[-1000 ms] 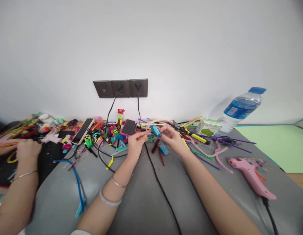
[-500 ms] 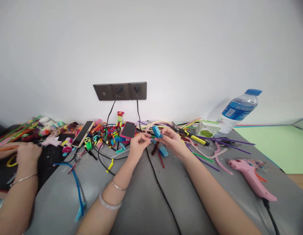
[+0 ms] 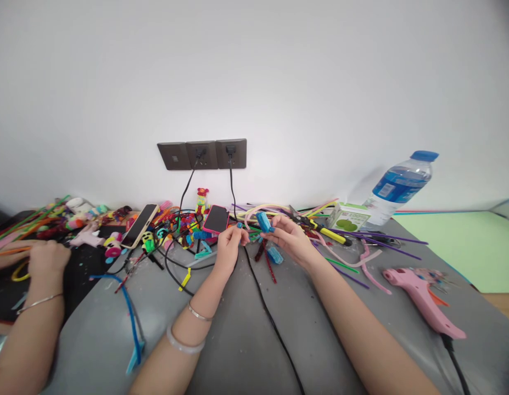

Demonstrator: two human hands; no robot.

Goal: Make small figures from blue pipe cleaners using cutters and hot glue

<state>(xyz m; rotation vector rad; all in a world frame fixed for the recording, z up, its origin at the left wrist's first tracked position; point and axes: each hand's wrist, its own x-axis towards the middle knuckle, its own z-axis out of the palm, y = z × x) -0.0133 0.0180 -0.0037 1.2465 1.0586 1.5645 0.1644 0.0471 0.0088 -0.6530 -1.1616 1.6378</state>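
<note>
My right hand [image 3: 290, 237] pinches a small bundle of blue pipe cleaner [image 3: 263, 222] between thumb and fingers, held just above the table. To its left, my left hand [image 3: 229, 248] is closed with thumb and forefinger pressed together. A tiny blue bit [image 3: 240, 225] shows at its fingertips, too small to name. The two hands are apart. Below my right hand, a second blue fuzzy bundle [image 3: 274, 255] lies on the grey table [image 3: 254, 351], beside dark red glittery stems [image 3: 270, 269].
Another person's hand [image 3: 48, 260] works at far left. A pink glue gun [image 3: 427, 302] lies right, near a water bottle [image 3: 398, 186] and a green-white box [image 3: 348, 216]. Yellow-handled pliers [image 3: 330, 232], phones [image 3: 216, 219], pipe cleaners and small figures line the wall. A black cable [image 3: 274, 323] crosses the table.
My left hand has drawn away to the left from the blue bundle, its fingertips turning upward. My right hand still holds the bundle in nearly the same place.
</note>
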